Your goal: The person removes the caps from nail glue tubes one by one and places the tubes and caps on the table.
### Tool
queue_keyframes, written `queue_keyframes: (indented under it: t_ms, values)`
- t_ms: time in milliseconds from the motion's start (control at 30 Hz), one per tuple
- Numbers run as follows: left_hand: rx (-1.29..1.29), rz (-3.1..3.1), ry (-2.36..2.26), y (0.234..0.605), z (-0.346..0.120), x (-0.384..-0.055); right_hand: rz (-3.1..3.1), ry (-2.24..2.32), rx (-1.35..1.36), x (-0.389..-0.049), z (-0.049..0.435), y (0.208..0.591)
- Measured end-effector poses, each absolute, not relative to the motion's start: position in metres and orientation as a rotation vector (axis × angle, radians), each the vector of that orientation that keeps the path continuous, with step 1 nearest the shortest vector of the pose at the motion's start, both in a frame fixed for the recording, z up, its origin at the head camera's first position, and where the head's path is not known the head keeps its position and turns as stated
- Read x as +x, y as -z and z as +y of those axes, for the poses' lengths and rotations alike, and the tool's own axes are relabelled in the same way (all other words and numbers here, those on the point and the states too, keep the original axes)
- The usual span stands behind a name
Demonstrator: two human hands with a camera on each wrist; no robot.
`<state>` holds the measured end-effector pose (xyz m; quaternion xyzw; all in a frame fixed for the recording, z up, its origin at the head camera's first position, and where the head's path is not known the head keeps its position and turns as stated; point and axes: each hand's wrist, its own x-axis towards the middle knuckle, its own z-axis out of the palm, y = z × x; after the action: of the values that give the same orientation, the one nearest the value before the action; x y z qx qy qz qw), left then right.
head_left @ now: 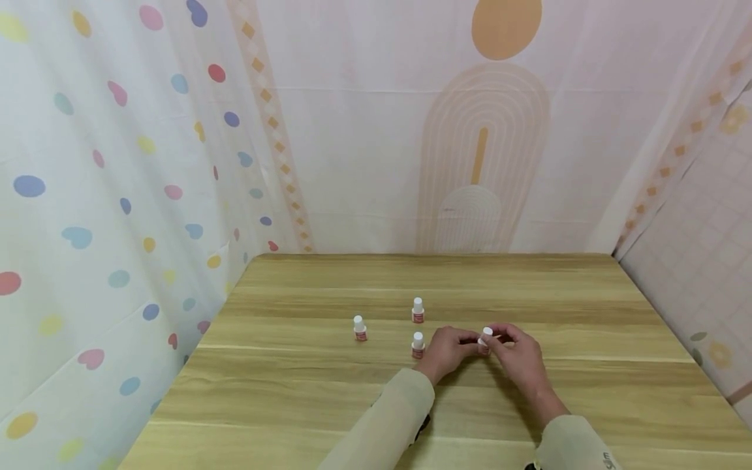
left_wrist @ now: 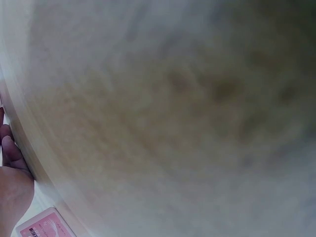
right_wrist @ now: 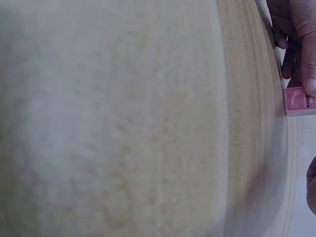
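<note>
A small bottle (head_left: 484, 342) with a white cap and pink-red label stands between the two hands, right of the table's middle. My left hand (head_left: 451, 349) pinches its lower body from the left; in the right wrist view that thumb lies over the pink label of the bottle (right_wrist: 297, 101). From the right, my right hand (head_left: 521, 359) grips it high up, thumb and fingers about the cap. Just left of the left wrist is a matching bottle (head_left: 418, 346), whose label fills the lower corner of the left wrist view. Fingertips at the cap are partly hidden.
Two more such bottles stand upright on the wooden table (head_left: 282, 391): one bottle (head_left: 418, 311) farther back, another bottle (head_left: 360, 329) to the left. A patterned curtain (head_left: 364, 130) hangs behind the table, and dotted cloth (head_left: 117, 196) hangs at the left.
</note>
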<state>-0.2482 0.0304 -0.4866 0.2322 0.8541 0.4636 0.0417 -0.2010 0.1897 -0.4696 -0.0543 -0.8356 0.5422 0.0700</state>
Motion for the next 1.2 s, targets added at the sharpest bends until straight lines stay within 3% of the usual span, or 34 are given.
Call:
queue_keyframes:
  t_ms: [1200]
  values:
    - [0.685, 2.615, -1.408, 0.4830, 0.0303, -0.2460, -2.477, -1.633, -0.185, -0.2006, 0.1893, 0.4688]
